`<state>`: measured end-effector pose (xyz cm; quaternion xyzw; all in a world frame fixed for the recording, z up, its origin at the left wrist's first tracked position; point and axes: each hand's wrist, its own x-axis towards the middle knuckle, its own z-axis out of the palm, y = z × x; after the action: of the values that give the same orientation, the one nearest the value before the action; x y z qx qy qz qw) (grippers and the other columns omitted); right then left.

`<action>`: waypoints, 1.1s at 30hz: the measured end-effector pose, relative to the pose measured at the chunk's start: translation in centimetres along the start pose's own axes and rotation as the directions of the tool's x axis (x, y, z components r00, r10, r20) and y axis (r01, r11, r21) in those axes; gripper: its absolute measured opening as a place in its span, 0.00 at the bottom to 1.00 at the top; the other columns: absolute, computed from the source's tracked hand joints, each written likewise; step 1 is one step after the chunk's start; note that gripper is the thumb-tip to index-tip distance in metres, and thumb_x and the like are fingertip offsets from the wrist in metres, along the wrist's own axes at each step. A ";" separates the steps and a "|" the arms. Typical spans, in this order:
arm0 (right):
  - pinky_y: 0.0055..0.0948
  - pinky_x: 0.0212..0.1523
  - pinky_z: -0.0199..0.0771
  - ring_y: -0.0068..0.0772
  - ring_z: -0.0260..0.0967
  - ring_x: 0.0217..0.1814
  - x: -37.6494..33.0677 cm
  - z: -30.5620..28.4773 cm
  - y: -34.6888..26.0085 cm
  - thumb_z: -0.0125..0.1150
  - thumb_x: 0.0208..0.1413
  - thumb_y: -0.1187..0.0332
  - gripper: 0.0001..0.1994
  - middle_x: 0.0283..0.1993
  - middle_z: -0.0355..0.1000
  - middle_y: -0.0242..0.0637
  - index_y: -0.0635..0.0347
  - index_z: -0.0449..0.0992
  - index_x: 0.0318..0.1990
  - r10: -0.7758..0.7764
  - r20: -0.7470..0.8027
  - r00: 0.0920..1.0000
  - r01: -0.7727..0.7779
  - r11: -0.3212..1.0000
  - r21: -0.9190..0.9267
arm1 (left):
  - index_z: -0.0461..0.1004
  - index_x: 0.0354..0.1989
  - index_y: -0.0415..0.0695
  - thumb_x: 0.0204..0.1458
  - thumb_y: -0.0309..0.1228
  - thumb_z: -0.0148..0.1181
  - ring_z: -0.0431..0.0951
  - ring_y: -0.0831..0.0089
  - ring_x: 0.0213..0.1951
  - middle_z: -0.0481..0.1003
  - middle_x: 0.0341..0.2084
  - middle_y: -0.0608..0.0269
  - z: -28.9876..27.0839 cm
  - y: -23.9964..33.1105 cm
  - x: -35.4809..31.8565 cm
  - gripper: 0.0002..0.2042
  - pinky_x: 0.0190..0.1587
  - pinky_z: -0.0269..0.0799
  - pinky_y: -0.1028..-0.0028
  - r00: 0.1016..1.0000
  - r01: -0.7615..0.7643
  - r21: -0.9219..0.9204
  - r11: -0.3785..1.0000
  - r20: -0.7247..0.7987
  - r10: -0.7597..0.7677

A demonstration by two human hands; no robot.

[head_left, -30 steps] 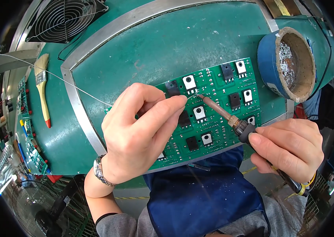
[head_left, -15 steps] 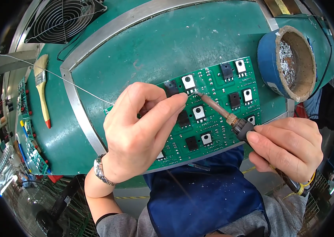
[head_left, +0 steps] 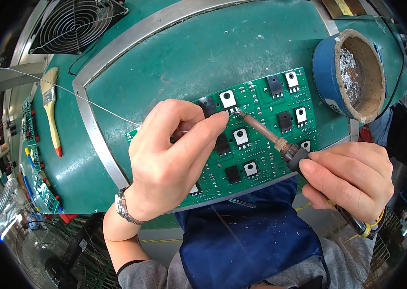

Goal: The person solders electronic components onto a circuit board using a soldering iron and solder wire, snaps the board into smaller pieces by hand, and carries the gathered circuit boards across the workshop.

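Observation:
A green circuit board (head_left: 266, 135) lies at a slant on the near part of the table, with black and white-faced transistors (head_left: 228, 99) in pairs across it. Over its left part is my left hand (head_left: 167, 149), pinching a thin solder wire (head_left: 109, 108) that runs in from the far left. The wire's short end shows past my fingertips, by the legs of an upper transistor. My right hand (head_left: 350, 180) grips a soldering iron (head_left: 296, 155) by its dark handle. Its tip meets the board beside the wire's end. My left hand hides part of the board's left side.
A blue-sided round tub (head_left: 326, 77) with silvery scraps inside stands at the right. A brush (head_left: 51, 111) lies at the left, below a fan with a wire guard (head_left: 76, 26). Metal strips (head_left: 100, 130) border the work area. More small boards (head_left: 32, 159) line the left edge.
The circuit board has shifted very slightly left. Both hands keep almost the same place, and the iron's tip stays at the same legs. Another person's arm has come in at the far right.

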<state>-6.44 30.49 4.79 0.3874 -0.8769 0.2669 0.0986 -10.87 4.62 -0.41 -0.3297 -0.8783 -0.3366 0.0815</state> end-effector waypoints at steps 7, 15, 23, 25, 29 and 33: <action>0.22 0.19 0.72 0.32 0.74 0.23 0.0 0.0 0.0 0.67 0.52 0.64 0.13 0.27 0.75 0.41 0.69 0.80 0.35 0.008 0.015 1.000 -0.008 1.000 0.011 | 0.82 0.37 0.44 0.39 0.17 0.69 0.71 0.75 0.28 0.68 0.28 0.64 -0.4 0.5 0.1 0.14 0.28 0.67 0.78 0.997 0.050 0.040 0.998 0.058 -0.052; 0.26 0.22 0.73 0.35 0.75 0.24 -0.2 -1.2 -0.8 0.69 0.50 0.64 0.14 0.28 0.76 0.41 0.68 0.79 0.37 0.037 0.064 0.997 -0.038 0.999 0.028 | 0.82 0.35 0.40 0.41 0.17 0.68 0.72 0.78 0.28 0.70 0.27 0.64 -1.6 0.4 0.1 0.11 0.26 0.67 0.80 0.994 0.106 0.029 0.994 -0.019 -0.105; 0.29 0.26 0.75 0.38 0.74 0.26 -4.9 -2.9 -1.7 0.66 0.54 0.67 0.16 0.32 0.76 0.47 0.73 0.76 0.43 0.196 -0.224 0.955 -0.231 0.963 -0.141 | 0.81 0.34 0.41 0.39 0.18 0.70 0.70 0.77 0.24 0.70 0.26 0.64 -2.2 1.5 -0.1 0.12 0.23 0.65 0.77 0.986 0.155 -0.070 0.985 -0.046 -0.158; 0.29 0.32 0.74 0.37 0.73 0.28 -6.5 -1.7 -2.6 0.64 0.54 0.72 0.14 0.35 0.76 0.49 0.73 0.76 0.45 0.339 -0.455 0.823 -0.459 0.870 -0.182 | 0.82 0.34 0.42 0.37 0.18 0.70 0.71 0.76 0.24 0.70 0.25 0.65 -2.9 1.8 0.1 0.13 0.24 0.64 0.77 0.998 0.068 -0.035 0.997 -0.012 -0.069; 0.25 0.39 0.73 0.34 0.74 0.34 -7.4 -1.3 -3.2 0.59 0.53 0.81 0.12 0.37 0.77 0.46 0.72 0.76 0.45 0.542 -0.505 0.671 -0.706 0.676 -0.211 | 0.83 0.33 0.48 0.35 0.21 0.71 0.71 0.75 0.22 0.70 0.22 0.67 -2.8 4.0 -1.4 0.14 0.22 0.64 0.76 0.986 -0.007 -0.131 0.991 0.167 0.029; 0.22 0.41 0.72 0.29 0.75 0.36 -7.6 -1.3 -4.0 0.57 0.55 0.81 0.11 0.37 0.76 0.43 0.71 0.78 0.45 0.592 -0.536 0.602 -0.746 0.656 -0.113 | 0.80 0.35 0.44 0.36 0.21 0.68 0.71 0.77 0.20 0.69 0.24 0.68 -2.8 5.2 -3.4 0.13 0.18 0.68 0.77 0.935 -0.102 -0.273 0.957 0.301 0.186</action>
<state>1.62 33.70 4.63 -0.0715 -0.9398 0.2177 0.2536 -5.22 3.90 3.26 -0.4520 -0.8028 -0.3803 -0.0817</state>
